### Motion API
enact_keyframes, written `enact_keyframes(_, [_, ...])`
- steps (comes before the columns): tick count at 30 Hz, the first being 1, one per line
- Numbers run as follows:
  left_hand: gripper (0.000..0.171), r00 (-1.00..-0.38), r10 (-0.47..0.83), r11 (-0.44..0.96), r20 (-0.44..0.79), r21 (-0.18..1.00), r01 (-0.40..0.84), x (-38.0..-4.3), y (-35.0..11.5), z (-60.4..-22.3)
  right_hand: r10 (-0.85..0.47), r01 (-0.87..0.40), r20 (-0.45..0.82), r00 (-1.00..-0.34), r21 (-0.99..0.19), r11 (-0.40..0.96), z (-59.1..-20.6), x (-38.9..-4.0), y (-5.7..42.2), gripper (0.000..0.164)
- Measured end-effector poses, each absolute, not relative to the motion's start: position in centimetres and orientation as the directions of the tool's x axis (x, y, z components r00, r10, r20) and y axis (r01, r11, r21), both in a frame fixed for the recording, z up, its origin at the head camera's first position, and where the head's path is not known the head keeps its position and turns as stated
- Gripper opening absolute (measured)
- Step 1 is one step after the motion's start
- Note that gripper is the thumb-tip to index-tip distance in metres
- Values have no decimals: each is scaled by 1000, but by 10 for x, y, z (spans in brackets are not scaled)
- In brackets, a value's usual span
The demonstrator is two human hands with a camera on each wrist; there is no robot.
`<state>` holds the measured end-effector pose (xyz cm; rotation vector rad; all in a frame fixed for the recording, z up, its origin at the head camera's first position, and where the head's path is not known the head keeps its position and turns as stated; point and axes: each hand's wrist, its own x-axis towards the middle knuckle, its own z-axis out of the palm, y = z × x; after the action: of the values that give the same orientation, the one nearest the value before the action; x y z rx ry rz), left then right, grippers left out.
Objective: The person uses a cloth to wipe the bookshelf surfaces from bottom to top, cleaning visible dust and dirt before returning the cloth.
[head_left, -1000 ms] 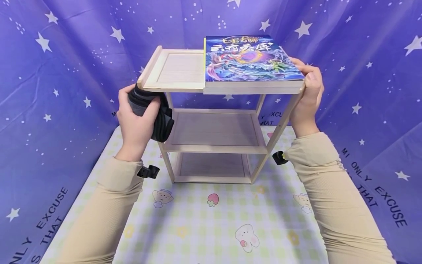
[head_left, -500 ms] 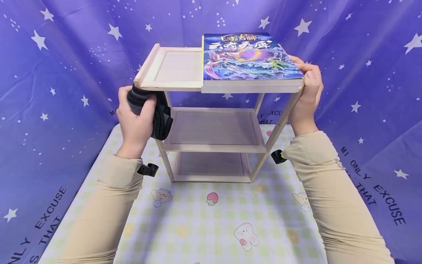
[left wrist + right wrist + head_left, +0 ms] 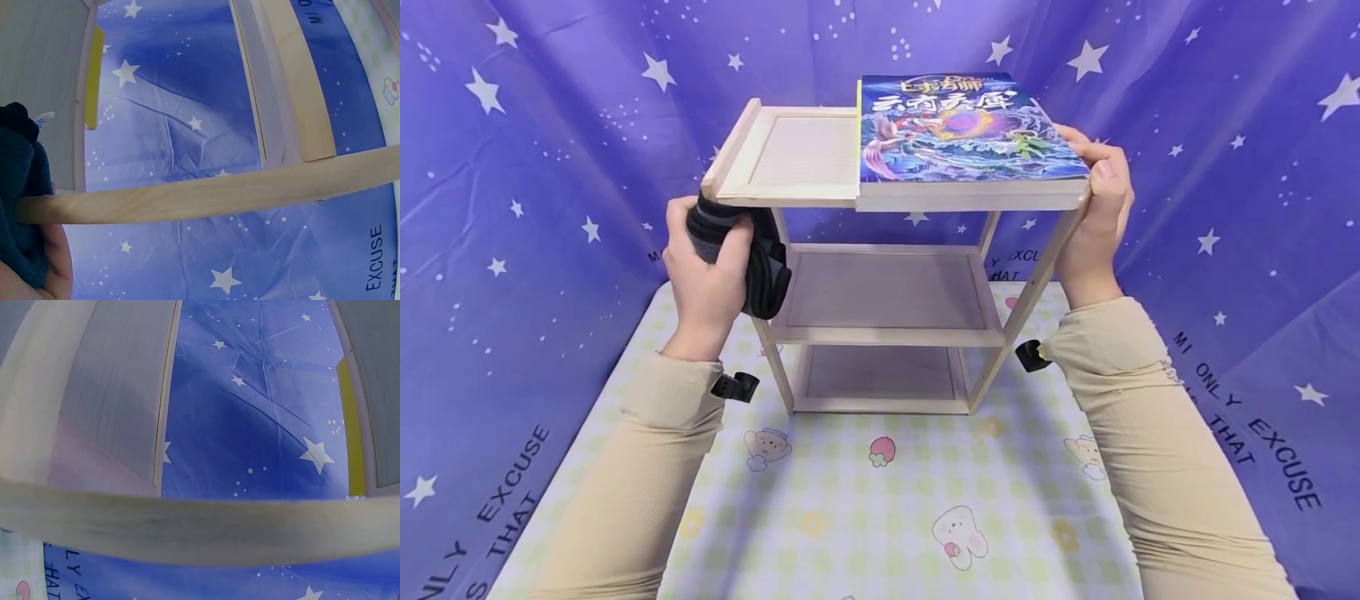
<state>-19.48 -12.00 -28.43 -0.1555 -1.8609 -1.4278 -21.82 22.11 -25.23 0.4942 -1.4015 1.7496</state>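
A pale wooden three-tier shelf (image 3: pixel 888 336) stands on the table in the head view. At its upper left corner my left hand (image 3: pixel 703 279) grips a folded dark grey and black cloth (image 3: pixel 767 267), thumb across the front. The cloth's fuzzy pile and a small white tag show in the left wrist view, right beside a shelf leg (image 3: pixel 187 199). My right hand (image 3: pixel 1101 208) holds the upper right corner, thumb in front and fingers around the side. A thick book (image 3: pixel 962 133) with a blue illustrated cover lies flat on the right part of the top tier.
A checked tablecloth (image 3: pixel 880 517) with cartoon prints covers the table. Purple star-patterned curtains (image 3: pixel 550 167) hang close behind and on both sides. The middle tier (image 3: pixel 887 292) and bottom tier (image 3: pixel 880 375) lie under the book. A yellow strip (image 3: pixel 353 431) shows past the top tier's edge.
The shelf, book and both hands appear slightly farther up and left in the head view, along with the tablecloth prints. Both hands keep the same holds.
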Motion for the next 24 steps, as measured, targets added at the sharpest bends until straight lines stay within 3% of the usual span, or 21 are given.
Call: enact_keyframes(24, [35,-709,-360,280,606,795,538,-194,-118,-289,375,-782,717,-588,-622,-36,-250,-217,220,37])
